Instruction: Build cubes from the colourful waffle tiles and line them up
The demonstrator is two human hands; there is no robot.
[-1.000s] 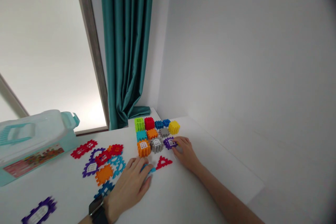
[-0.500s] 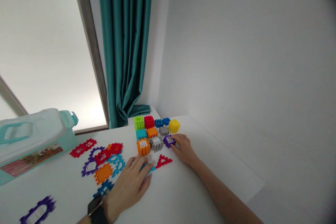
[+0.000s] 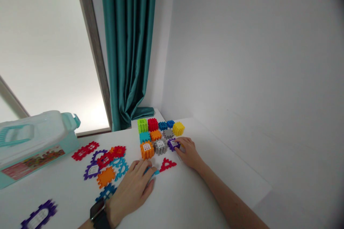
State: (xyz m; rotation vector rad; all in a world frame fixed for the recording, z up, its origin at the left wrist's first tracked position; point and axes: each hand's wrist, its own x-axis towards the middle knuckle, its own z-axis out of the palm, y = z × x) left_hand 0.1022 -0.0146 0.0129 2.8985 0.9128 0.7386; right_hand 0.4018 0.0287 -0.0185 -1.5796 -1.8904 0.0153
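My right hand (image 3: 187, 153) pinches the edge of a purple window tile (image 3: 173, 144) at the front right of the stacked tiles, thumb at the near side. Beyond the fingers stands a yellow stack (image 3: 178, 128). My left hand (image 3: 135, 182), with a black watch on its wrist, lies over a light blue tile (image 3: 156, 173) that is mostly hidden under its fingers; the thumb is spread away. A red triangular tile (image 3: 167, 164) lies between the hands. An orange stack (image 3: 147, 150) and a grey stack (image 3: 160, 147), each with a white window, stand just beyond.
Green (image 3: 142, 125), red (image 3: 153, 124) and dark blue stacks (image 3: 162, 126) form the back row. Loose tiles, including an orange square (image 3: 106, 176), are scattered left of my left hand. A lidded plastic box (image 3: 37, 146) stands at the left. A wall (image 3: 242, 78) borders the right side.
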